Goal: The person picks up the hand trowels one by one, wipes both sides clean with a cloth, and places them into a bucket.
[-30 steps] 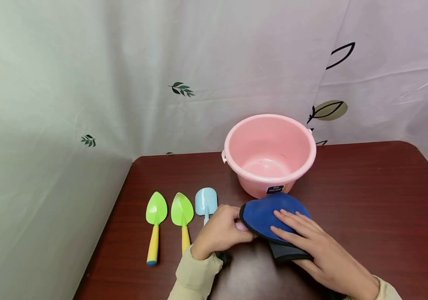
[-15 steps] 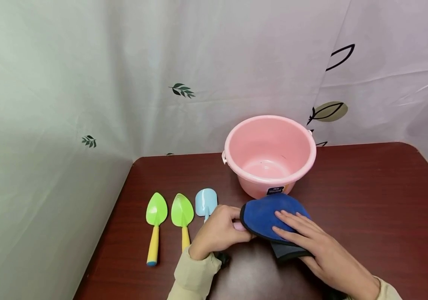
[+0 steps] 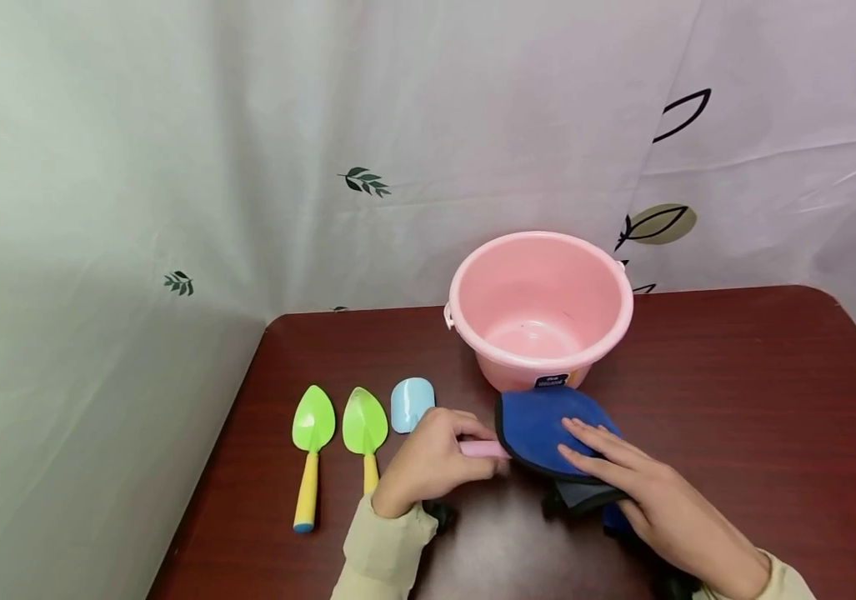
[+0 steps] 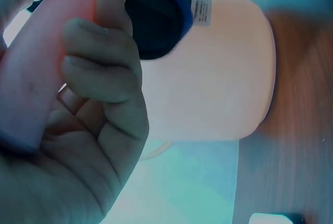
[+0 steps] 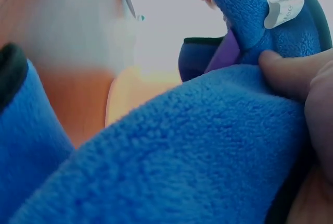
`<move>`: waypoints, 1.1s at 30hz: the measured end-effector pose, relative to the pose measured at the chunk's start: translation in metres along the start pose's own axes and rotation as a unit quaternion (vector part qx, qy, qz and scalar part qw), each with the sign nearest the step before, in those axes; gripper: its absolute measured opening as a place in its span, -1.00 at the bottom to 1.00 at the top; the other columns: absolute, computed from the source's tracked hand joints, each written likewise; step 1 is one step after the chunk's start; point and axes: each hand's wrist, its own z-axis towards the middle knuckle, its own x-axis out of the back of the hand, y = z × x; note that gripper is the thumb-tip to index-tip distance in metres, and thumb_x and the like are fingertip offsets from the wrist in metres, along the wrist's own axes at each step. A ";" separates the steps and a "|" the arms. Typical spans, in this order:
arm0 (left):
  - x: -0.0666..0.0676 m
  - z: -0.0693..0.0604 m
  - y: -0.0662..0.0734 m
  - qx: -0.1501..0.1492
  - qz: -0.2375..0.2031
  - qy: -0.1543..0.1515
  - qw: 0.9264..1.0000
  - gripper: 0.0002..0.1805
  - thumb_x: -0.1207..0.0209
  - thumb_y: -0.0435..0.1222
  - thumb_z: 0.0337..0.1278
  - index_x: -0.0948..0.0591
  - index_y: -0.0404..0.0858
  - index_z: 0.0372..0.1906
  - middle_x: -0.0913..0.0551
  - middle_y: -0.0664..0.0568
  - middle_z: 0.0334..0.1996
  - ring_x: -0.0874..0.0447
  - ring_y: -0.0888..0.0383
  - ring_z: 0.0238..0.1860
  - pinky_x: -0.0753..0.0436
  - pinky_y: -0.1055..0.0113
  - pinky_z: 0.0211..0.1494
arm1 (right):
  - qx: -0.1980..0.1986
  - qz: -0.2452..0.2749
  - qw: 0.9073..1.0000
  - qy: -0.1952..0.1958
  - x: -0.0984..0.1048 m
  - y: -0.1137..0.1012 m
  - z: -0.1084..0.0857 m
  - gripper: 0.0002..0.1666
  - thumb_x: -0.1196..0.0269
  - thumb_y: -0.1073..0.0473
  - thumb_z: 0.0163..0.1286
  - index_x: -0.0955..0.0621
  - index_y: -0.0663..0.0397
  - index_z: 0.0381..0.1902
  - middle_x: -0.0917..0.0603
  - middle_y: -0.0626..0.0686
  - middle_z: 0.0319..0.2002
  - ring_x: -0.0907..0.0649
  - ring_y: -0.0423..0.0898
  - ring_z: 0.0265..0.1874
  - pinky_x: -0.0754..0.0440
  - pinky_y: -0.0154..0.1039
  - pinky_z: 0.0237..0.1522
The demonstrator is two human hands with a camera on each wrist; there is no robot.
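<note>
A blue cloth with black edging (image 3: 551,429) is folded over part of a pink-handled tool (image 3: 482,449) in front of the bucket. My left hand (image 3: 438,458) holds the pink handle, its fingers curled round it in the left wrist view (image 4: 99,62). My right hand (image 3: 671,508) grips the cloth from the right, fingers on top and thumb below. Fuzzy blue cloth (image 5: 197,146) fills much of the right wrist view, with the right thumb (image 5: 291,75) against it and a purple piece (image 5: 225,54) between the folds. The tool's far end is hidden.
A pink bucket (image 3: 540,358) stands at the back of the brown table (image 3: 758,400). Left of the hands lie two green trowels (image 3: 312,421) (image 3: 364,421) with yellow handles and a light blue scoop (image 3: 412,404), its handle hidden by the left hand. Patterned curtain hangs behind.
The left hand has shifted slightly left, and more of the pink handle shows. The cloth's left edge has moved right, and its lower folds hang differently below the right hand.
</note>
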 end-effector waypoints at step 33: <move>-0.006 0.002 -0.003 0.030 0.031 -0.022 0.999 -0.88 -0.39 -0.28 -0.16 -0.80 0.00 -0.41 -0.63 0.44 -0.58 -0.52 0.42 -0.52 -0.55 0.47 -0.44 | 0.007 0.004 0.974 0.224 0.019 -0.007 0.004 -0.14 0.23 0.61 -0.13 -0.63 0.35 0.14 -0.62 0.26 0.19 -0.55 -0.18 0.28 -0.30 -0.55 -0.13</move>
